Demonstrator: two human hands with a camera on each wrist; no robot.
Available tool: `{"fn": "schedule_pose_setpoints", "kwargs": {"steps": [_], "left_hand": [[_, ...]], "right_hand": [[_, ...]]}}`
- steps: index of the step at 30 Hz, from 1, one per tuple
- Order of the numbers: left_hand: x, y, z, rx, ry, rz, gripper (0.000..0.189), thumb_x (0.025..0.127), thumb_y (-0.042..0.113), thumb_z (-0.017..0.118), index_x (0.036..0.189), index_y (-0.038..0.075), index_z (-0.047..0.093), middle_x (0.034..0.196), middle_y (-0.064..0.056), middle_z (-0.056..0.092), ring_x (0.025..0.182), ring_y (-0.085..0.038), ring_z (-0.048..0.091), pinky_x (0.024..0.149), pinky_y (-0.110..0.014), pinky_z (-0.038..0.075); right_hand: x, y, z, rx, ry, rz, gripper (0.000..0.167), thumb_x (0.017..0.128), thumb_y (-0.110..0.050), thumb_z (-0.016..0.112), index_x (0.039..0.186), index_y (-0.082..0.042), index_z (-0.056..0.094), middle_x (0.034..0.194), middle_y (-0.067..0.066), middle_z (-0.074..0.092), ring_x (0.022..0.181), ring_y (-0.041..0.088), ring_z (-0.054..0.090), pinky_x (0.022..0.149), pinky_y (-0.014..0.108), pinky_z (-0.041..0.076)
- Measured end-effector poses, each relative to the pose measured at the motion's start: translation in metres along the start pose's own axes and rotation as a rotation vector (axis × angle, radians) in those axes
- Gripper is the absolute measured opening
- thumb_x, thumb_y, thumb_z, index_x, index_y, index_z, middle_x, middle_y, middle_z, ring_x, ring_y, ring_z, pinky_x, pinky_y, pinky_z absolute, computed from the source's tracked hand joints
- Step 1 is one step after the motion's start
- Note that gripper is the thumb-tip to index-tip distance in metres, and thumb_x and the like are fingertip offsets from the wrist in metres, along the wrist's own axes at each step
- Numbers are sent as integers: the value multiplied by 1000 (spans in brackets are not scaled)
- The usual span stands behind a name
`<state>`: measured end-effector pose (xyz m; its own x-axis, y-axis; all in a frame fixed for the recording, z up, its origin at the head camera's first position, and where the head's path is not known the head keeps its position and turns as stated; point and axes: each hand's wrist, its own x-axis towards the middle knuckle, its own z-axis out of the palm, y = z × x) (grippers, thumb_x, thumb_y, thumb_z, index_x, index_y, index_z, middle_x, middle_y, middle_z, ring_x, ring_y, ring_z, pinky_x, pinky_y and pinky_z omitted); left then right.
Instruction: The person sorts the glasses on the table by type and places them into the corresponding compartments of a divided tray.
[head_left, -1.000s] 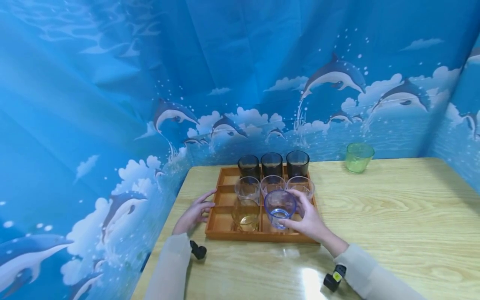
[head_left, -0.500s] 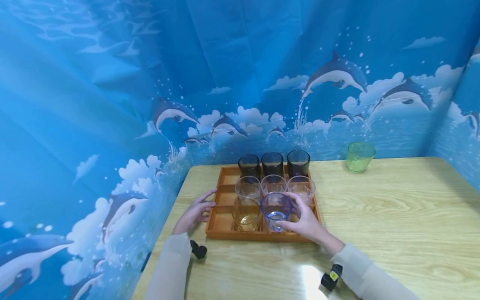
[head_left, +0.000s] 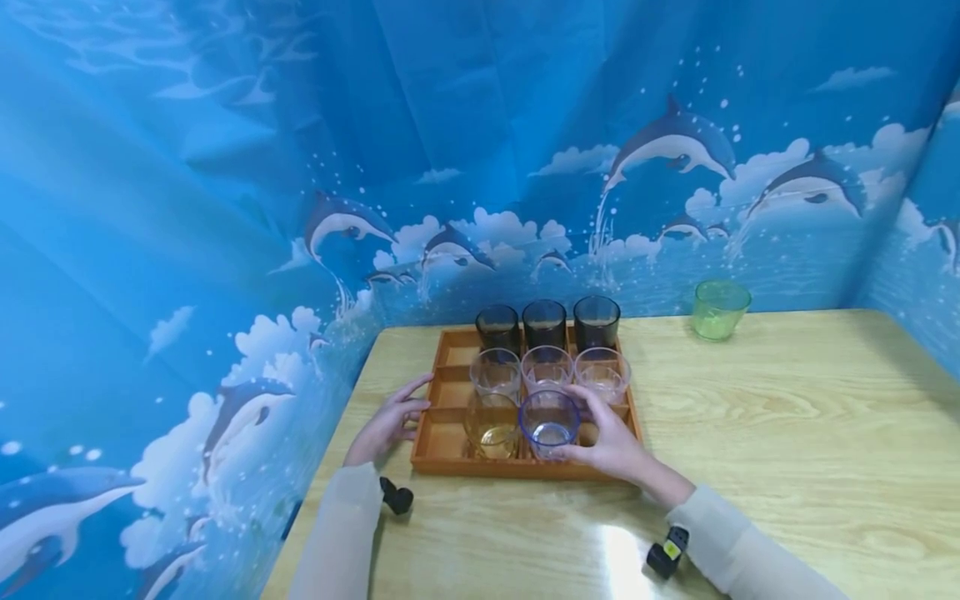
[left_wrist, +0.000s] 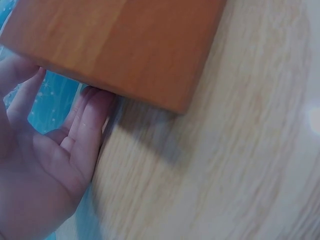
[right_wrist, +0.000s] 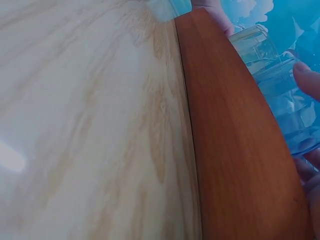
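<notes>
My right hand (head_left: 611,442) holds a blue-rimmed clear glass (head_left: 550,421) between thumb and fingers, in the front row of a wooden divided tray (head_left: 480,470). In the right wrist view the blue glass (right_wrist: 290,107) stands just behind the tray's front wall (right_wrist: 235,135), thumb on its side. A yellowish glass (head_left: 492,429) sits directly left of it. My left hand (head_left: 386,429) touches the tray's left side with extended fingers; in the left wrist view its fingertips meet the tray wall (left_wrist: 115,50).
Behind are a row of clear glasses (head_left: 547,371) and a row of dark glasses (head_left: 545,327), upright in the tray. A green glass (head_left: 720,310) stands at the back right of the wooden table (head_left: 765,417). A dolphin-print curtain (head_left: 480,150) borders the table's back and left.
My right hand has moved slightly left with the blue-rimmed glass, which now sits lower and beside the yellowish glass. The left hand stays at the tray's side.
</notes>
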<state>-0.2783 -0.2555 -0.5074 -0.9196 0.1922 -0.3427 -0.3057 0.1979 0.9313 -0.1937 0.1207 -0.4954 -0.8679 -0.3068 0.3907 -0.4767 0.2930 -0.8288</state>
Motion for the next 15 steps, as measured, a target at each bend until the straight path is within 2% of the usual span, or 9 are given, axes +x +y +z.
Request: {"fn": "schedule_pose_setpoints", "kwargs": {"steps": [4, 7, 11, 15], "left_hand": [[0, 1, 0, -7, 12, -5, 47, 89, 23, 60, 131, 42, 50, 128, -7, 46, 87, -21, 49, 61, -33, 46], [1, 1, -1, -12, 8, -5, 47, 89, 23, 61, 131, 42, 50, 129, -7, 46, 90, -21, 50, 63, -33, 47], [1, 1, 0, -12, 4, -6, 48, 89, 23, 61, 132, 42, 49, 129, -8, 46, 92, -22, 49, 63, -34, 47], [0, 0, 0, -5, 4, -5, 49, 90, 24, 60, 133, 41, 47, 128, -9, 46, 92, -22, 49, 64, -34, 48]], "right_hand": [[2, -7, -2, -47, 12, -21, 88, 64, -12, 85, 137, -3, 37, 129, 19, 47, 114, 39, 47, 94, 55, 35], [2, -8, -4, -77, 18, -30, 87, 63, -9, 85, 136, -1, 38, 127, 21, 49, 115, 38, 47, 94, 55, 35], [1, 2, -7, -94, 33, -61, 84, 64, -18, 85, 135, -8, 41, 127, 12, 52, 117, 32, 47, 96, 54, 34], [-3, 6, -11, -68, 44, -91, 77, 67, -13, 83, 133, -5, 44, 125, 10, 53, 114, 31, 48, 94, 52, 37]]}}
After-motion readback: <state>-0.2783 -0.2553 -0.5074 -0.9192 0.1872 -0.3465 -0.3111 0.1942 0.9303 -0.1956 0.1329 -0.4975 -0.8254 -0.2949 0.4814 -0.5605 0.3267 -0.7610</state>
